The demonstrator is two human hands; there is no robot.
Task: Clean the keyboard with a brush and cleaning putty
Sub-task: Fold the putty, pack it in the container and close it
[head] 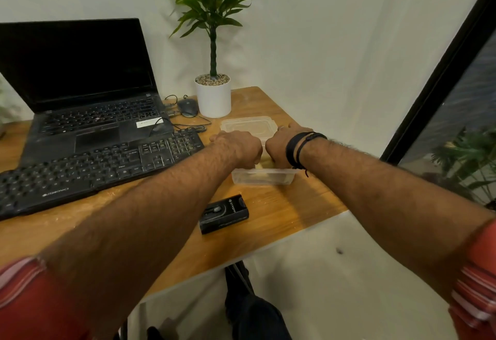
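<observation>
A clear plastic container (263, 177) stands on the wooden desk (281, 211), right of the black external keyboard (88, 168). My left hand (239, 148) and my right hand (285, 146) are side by side above it, fingers curled down into it. A bit of pale yellow cleaning putty (259, 167) shows between and under the hands, and both seem to grip it. The fingertips are hidden. The container's clear lid (248, 125) lies just behind. No brush is visible.
An open black laptop (86, 98) sits behind the keyboard, with a mouse (188, 106) and cables beside it. A white potted plant (213, 95) stands at the back. A small black box (224, 213) lies near the desk's front edge (268, 243).
</observation>
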